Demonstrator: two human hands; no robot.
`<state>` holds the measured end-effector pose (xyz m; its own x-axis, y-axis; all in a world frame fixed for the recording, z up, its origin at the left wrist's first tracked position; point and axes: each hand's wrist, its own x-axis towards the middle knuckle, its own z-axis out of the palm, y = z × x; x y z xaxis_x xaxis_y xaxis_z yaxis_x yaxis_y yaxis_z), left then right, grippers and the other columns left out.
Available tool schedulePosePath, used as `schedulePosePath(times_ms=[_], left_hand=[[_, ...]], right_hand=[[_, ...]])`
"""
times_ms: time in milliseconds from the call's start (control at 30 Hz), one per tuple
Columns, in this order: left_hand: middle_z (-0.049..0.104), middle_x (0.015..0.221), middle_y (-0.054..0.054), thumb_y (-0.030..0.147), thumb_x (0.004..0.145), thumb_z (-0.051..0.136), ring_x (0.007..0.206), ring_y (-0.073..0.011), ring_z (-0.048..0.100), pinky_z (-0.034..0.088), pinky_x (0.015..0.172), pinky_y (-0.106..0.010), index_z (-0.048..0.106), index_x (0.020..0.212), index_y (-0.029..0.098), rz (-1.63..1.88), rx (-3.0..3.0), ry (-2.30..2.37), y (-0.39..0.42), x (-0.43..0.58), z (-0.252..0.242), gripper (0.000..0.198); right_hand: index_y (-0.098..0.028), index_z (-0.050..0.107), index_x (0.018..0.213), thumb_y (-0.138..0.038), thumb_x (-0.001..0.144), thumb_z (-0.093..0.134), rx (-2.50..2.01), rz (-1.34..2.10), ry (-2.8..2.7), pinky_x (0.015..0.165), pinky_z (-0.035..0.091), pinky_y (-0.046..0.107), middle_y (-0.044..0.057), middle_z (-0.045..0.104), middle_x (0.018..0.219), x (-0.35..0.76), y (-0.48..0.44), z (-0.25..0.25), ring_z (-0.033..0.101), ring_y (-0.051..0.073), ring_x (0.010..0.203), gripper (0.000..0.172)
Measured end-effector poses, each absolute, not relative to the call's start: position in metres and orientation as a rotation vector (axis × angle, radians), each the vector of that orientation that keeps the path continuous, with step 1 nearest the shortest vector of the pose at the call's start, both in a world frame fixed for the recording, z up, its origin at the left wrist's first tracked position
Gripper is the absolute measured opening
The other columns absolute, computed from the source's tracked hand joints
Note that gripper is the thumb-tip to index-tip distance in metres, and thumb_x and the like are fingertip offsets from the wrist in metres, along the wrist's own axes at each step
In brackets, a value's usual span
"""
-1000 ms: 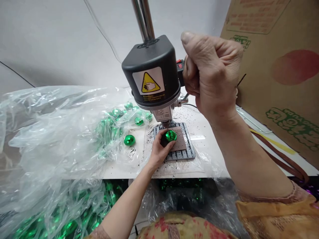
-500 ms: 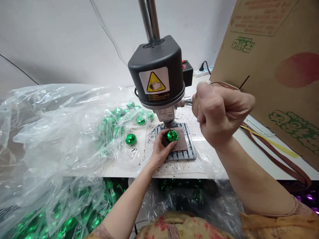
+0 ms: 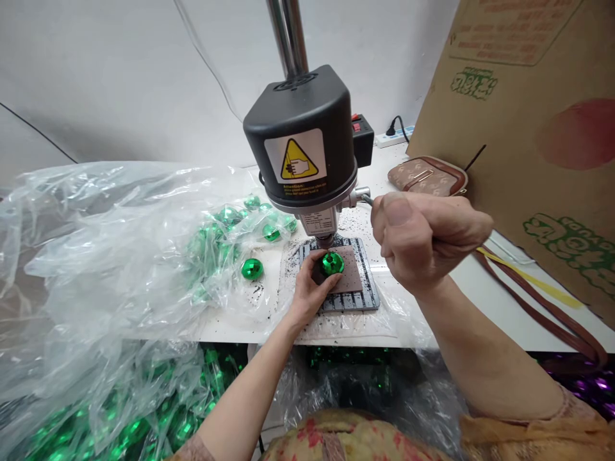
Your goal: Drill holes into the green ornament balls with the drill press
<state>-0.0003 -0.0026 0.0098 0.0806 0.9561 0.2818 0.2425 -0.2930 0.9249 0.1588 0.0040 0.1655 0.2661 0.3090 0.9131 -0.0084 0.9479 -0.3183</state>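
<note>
My left hand [image 3: 307,293] grips a shiny green faceted ball [image 3: 332,263] and holds it on a brown pad on the ribbed base plate [image 3: 361,298] of a small bench drill press [image 3: 302,137]. The drill tip sits just above the ball. My right hand [image 3: 423,240] is a closed fist around the press's feed lever, pulled low at the machine's right side. Only a short metal stub of the lever shows by the drill head.
Clear plastic sheeting [image 3: 96,256] covers the left of the white table, with several green balls [image 3: 225,224] in it and one loose green ball [image 3: 251,268]. Black shavings lie around the base. A patterned pouch [image 3: 427,178] with a brown strap and a cardboard box [image 3: 538,128] stand right. More green balls show below the table.
My right hand has swung the lever down from beside the drill head to low at its right. The left hand has kept the green ball in place.
</note>
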Motion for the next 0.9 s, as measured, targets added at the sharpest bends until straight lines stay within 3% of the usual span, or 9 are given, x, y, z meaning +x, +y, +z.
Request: schedulePosePath(times_ms=[367,900], left_hand=[[0.064,0.117,-0.008,0.034,0.079,0.08,0.115,-0.0242,0.06,0.046,0.103,-0.041,0.057,0.115,0.021,1.267,1.589,1.195,-0.005,0.0,0.012,0.045],[0.065,0.115,-0.008,0.03,0.077,0.079,0.111,-0.0231,0.062,0.048,0.1,-0.039,0.057,0.116,0.021,1.303,1.599,1.201,-0.006,0.001,0.011,0.045]], right_hand=[[-0.018,0.026,0.048,-0.007,0.082,0.056,-0.161,0.115,-1.356,0.036,0.02,0.025,-0.007,0.025,0.043,0.16,0.008,0.158,0.027,0.004,0.035,0.046],[-0.019,0.02,0.054,0.003,0.08,0.052,-0.06,0.088,-1.43,0.044,0.02,0.025,-0.008,0.021,0.05,0.163,0.005,0.144,0.022,0.002,0.041,0.046]])
